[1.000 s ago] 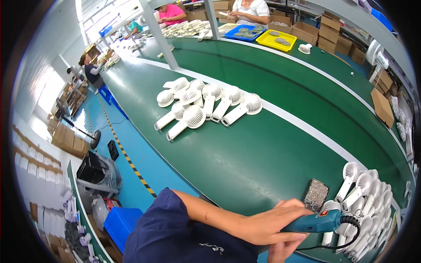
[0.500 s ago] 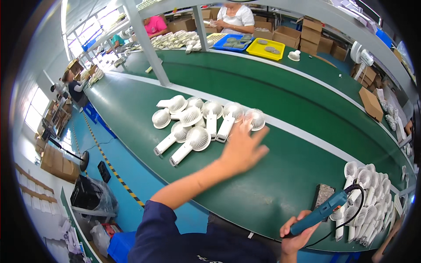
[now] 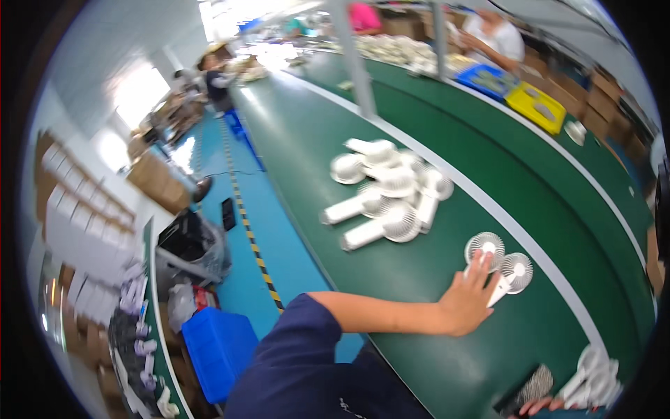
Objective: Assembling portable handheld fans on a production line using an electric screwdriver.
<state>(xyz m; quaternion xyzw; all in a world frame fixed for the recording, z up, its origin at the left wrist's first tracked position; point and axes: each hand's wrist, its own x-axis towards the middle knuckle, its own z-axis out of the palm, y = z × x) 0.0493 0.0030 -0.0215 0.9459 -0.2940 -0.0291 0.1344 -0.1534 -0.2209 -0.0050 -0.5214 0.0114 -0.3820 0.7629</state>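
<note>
My left hand [image 3: 466, 302] reaches over the green table with its fingers stretched out. They lie on two white handheld fans, one with its round grille [image 3: 485, 251] behind the fingertips and the other fan [image 3: 517, 273] just to the right. At the lower right edge, only some fingers of my right hand [image 3: 541, 406] show, closed around a teal electric screwdriver [image 3: 585, 413] that is mostly cut off. Beside them lies a dark block with a speckled grey top [image 3: 536, 385]. A loose group of white fans [image 3: 401, 222] rests further left, some stacked on others.
More white fans [image 3: 592, 377] are bunched at the lower right. A grey metal post [image 3: 361, 63] rises from the pale strip [image 3: 481, 192] along the table. Beyond it stand a blue tray [image 3: 487, 82] and a yellow tray [image 3: 536, 108]. A blue bin [image 3: 220, 353] sits left of me.
The view has turned left. My left hand has moved right along the table, and two fans now lie under its fingers, apart from the group. My right hand has dropped nearly out of view.
</note>
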